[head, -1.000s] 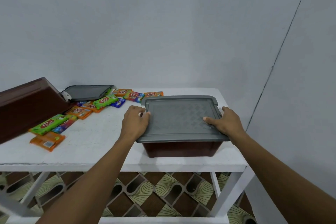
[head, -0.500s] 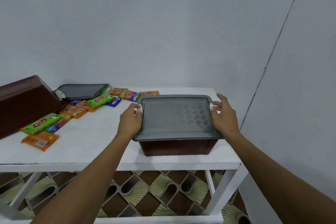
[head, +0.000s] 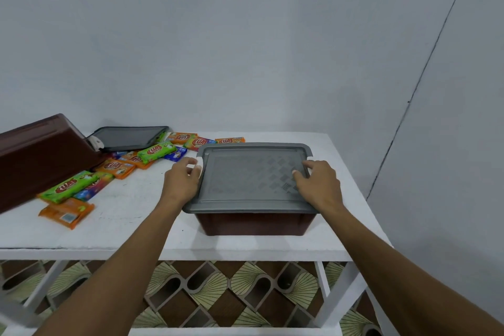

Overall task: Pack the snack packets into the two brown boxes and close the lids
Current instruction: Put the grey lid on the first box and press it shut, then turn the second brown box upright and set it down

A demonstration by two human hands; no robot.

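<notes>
Pale grey walls meet in a corner behind a white worktop (head: 114, 215) that fills the middle of the frame, with a patterned brown and cream floor (head: 218, 292) below it. Right of centre sits a brown box (head: 253, 224) with its grey lid (head: 253, 177) resting on top. The left hand (head: 181, 183) curls loosely at the lid's left edge, fingers bent beside it, touching the rim but not gripping it. The right hand (head: 317, 185) lies on the lid's right side, fingers spread and pressing down on the surface. At the left edge of the frame a second brown box (head: 41, 155) is tilted on its side, and a second grey lid (head: 128, 138) lies flat behind it. Snack packets (head: 155, 151) in green, orange and blue lie scattered on the worktop between the tipped box and the closed one.
</notes>
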